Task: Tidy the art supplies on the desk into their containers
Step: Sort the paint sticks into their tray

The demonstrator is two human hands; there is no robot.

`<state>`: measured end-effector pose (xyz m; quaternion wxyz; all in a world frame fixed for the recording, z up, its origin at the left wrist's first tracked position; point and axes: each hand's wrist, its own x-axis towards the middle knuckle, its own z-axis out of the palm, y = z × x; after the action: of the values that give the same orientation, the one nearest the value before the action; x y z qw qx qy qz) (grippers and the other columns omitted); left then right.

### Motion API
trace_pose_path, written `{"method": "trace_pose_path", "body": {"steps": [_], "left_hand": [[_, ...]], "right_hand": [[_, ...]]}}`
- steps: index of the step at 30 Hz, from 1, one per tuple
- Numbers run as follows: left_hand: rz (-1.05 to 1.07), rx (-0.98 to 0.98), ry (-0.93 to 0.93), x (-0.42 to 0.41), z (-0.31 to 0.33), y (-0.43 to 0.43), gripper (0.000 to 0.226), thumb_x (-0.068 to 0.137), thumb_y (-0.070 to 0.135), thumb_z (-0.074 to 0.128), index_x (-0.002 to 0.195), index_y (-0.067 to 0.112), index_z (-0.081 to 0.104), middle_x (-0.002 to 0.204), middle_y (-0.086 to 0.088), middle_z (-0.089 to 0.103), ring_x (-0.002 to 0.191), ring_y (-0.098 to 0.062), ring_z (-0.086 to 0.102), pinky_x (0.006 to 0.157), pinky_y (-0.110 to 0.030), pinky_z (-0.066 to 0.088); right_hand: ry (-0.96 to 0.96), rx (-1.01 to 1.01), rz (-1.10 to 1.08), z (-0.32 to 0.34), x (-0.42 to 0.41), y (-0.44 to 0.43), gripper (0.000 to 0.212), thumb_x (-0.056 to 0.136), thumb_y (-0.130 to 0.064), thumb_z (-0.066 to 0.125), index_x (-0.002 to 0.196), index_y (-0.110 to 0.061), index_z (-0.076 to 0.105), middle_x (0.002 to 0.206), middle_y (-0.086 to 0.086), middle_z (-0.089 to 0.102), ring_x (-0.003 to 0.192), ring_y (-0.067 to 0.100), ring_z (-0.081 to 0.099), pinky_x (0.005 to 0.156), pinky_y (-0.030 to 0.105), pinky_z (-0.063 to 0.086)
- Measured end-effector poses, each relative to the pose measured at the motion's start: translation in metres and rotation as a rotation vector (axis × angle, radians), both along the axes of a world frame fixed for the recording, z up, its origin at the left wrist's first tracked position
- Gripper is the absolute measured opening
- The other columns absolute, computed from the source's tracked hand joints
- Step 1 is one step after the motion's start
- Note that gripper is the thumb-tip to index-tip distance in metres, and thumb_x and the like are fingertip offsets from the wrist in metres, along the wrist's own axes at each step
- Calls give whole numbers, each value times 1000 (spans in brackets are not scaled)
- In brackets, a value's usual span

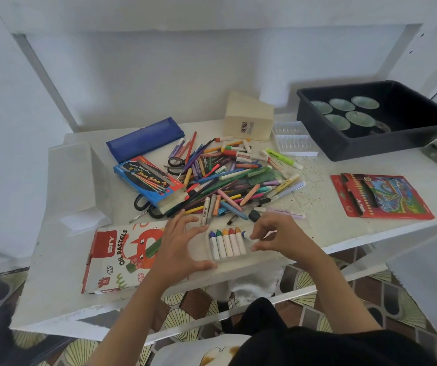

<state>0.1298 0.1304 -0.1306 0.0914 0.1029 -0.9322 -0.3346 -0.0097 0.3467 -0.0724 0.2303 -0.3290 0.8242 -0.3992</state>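
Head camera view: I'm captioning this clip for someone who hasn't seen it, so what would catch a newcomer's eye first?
The jumbled pile of pens, pencils and crayons in the middle of the desk draws the eye first. At the near edge the left hand rests on a tray of oil pastels while the right hand pinches a blue-tipped pastel beside them. A black tub sits at the back right.

Black garment (330,347), bare forearms (143,299).
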Motion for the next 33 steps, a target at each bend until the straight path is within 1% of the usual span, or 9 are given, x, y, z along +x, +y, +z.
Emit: {"method": "trace_pose_path", "body": {"steps": [5,10,15,17,19,21,25,29,33], "left_hand": [[8,-10,24,1,0,1,86,49,79,57,125,39,50,133,23,30,139,0,4,116,-38,7],[10,-6,24,1,-1,1,80,54,62,77,126,36,52,133,23,30,138,1,3,116,-39,7],[10,-13,32,1,-1,1,86,49,77,61,125,38,51,133,23,30,137,3,2,115,-36,5],[10,-15,24,1,-1,1,85,50,75,66,125,39,50,133,24,29,137,2,2,115,-37,6],[11,-13,19,1,-2,1,81,53,64,77,125,39,50,134,23,30,139,0,3,116,-39,7],[13,-5,22,1,-2,1,78,54,59,80,123,42,49,135,23,30,140,-1,4,117,-40,8],[20,-2,23,1,-2,1,80,53,61,78,125,39,52,135,23,30,139,-1,4,117,-41,9],[23,10,6,1,-1,1,83,52,66,74,127,38,51,137,24,28,140,0,3,118,-41,9],[22,7,-27,2,-2,1,84,53,68,72,129,39,49,140,24,26,142,-1,0,118,-42,9]], "right_hand": [[-10,13,13,-9,6,-2,21,62,-8,86,77,-11,72,86,3,64,73,12,64,71,27,57],[22,57,0,-18,5,-5,15,67,-9,83,76,-14,73,86,0,65,72,6,62,68,20,54],[55,90,-4,-19,4,-8,13,74,-4,77,77,-15,71,85,-2,64,72,4,59,69,15,51],[63,97,5,-20,3,-8,14,74,-3,77,77,-16,71,84,-2,64,72,5,59,69,16,51],[70,103,19,-19,2,-8,14,74,-4,77,78,-16,71,83,-3,64,72,4,60,69,18,52],[95,113,27,-15,1,-9,11,76,-6,75,81,-15,71,80,-7,63,72,2,59,68,13,49],[157,121,16,5,-13,-20,5,84,-10,69,85,-14,70,75,-13,60,70,-1,55,64,4,43],[254,122,-57,25,-46,-38,8,87,-12,64,91,-11,71,79,-7,64,71,2,56,64,7,42],[310,94,-211,32,-84,-57,11,86,-13,64,93,-8,72,86,3,67,74,7,53,71,19,39]]}}
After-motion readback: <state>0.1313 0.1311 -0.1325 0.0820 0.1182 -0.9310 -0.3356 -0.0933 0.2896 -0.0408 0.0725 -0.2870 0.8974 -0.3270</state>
